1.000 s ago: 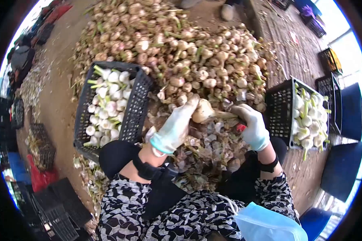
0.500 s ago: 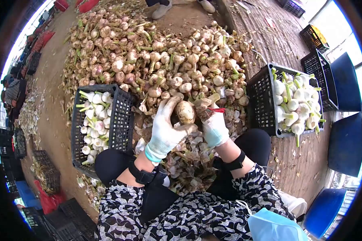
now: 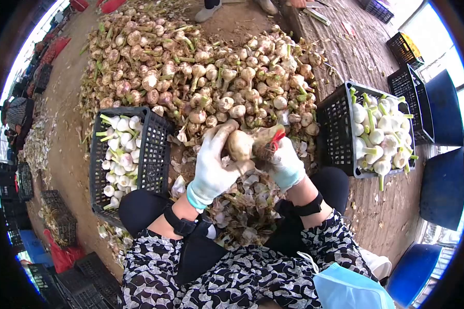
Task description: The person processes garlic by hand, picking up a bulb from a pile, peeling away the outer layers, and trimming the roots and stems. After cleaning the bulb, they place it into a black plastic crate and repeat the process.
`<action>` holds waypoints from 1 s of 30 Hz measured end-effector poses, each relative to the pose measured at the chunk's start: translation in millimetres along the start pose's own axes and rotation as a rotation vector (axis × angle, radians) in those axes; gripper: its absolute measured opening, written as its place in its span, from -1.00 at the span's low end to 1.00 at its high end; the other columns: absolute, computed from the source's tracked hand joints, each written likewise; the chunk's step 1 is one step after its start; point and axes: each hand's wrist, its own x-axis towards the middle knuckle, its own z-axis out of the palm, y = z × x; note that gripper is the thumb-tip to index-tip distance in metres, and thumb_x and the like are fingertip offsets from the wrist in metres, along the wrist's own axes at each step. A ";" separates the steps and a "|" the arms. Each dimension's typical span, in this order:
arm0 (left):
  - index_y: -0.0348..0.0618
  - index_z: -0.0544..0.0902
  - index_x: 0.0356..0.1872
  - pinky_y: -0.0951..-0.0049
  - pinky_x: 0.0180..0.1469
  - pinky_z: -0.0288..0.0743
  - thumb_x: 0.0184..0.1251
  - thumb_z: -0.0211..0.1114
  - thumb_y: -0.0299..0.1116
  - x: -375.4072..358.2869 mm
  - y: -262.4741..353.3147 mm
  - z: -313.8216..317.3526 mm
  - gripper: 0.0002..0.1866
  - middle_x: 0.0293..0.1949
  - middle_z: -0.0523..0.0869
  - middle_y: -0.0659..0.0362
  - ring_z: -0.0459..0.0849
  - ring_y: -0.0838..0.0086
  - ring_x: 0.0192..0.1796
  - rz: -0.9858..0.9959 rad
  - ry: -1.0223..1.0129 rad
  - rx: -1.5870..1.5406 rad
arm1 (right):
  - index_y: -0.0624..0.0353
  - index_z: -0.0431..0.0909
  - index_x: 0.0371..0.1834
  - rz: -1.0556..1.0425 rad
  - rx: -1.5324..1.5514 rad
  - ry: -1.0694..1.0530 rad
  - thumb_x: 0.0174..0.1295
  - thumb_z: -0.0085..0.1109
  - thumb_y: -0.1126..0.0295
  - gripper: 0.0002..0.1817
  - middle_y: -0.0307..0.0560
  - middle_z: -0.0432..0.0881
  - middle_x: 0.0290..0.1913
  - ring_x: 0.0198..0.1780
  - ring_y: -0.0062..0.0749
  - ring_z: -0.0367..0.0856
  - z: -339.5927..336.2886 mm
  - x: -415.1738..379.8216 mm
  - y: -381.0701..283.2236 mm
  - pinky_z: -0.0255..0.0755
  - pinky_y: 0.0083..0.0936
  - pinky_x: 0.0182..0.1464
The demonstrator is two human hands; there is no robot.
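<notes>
My left hand (image 3: 215, 165), in a white glove with a teal cuff, is closed around a whole garlic bulb (image 3: 240, 145) over the middle of my lap. Close on the bulb's right side is my right hand (image 3: 282, 162), gloved the same way, its fingers curled and soiled brown. A red strip (image 3: 278, 136) shows at those fingers; I cannot tell what they grip. Loose garlic skins (image 3: 245, 206) lie between my knees. Just beyond my hands spreads a big heap of untrimmed garlic bulbs (image 3: 191, 74).
Black crates of cleaned white garlic stand on my left (image 3: 156, 149) and right (image 3: 336, 129). Blue tubs (image 3: 443, 188) line the far right. A person's shoes (image 3: 208, 14) and a hand (image 3: 296, 3) show at the top. A blue face mask (image 3: 350, 288) hangs low in front.
My right hand has shifted slightly right and its red strip now stands more upright. The bulb has turned in my left hand, showing a paler side. Another person's hand has appeared at the top.
</notes>
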 end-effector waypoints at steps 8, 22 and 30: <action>-0.31 0.51 0.03 0.46 0.01 0.45 0.49 -0.05 -0.07 -11.7 -25.7 14.4 -0.54 -0.17 0.65 0.15 0.60 0.50 -0.14 -0.535 0.021 -0.774 | 0.28 0.55 -0.03 0.056 -0.138 0.000 0.07 -0.09 0.64 -0.63 -0.15 0.65 -0.14 -0.10 -0.51 0.58 1.6 1.8 0.3 0.43 -0.56 0.02; -0.32 0.27 0.26 0.51 0.01 0.55 -0.02 0.52 -0.32 -9.4 -17.0 3.9 -0.18 -0.02 0.59 0.05 0.64 0.44 -0.10 -0.451 -0.110 -0.930 | 0.24 0.40 0.07 0.059 -0.047 0.042 0.23 0.10 0.33 -0.63 -0.11 0.57 -0.04 0.00 -0.40 0.54 -3.6 -6.3 -12.5 0.47 -0.47 0.02; -0.27 0.30 0.25 0.58 -0.07 0.54 -0.02 0.48 -0.45 -9.4 -2.9 -26.2 -0.24 -0.18 0.61 0.19 0.62 0.52 -0.15 -0.706 -0.270 -1.225 | 0.28 0.59 -0.29 0.033 -0.712 0.229 0.15 -0.11 0.58 -0.78 -0.07 0.66 -0.39 -0.38 -0.36 0.59 -24.0 5.0 -37.2 0.46 -0.45 -0.34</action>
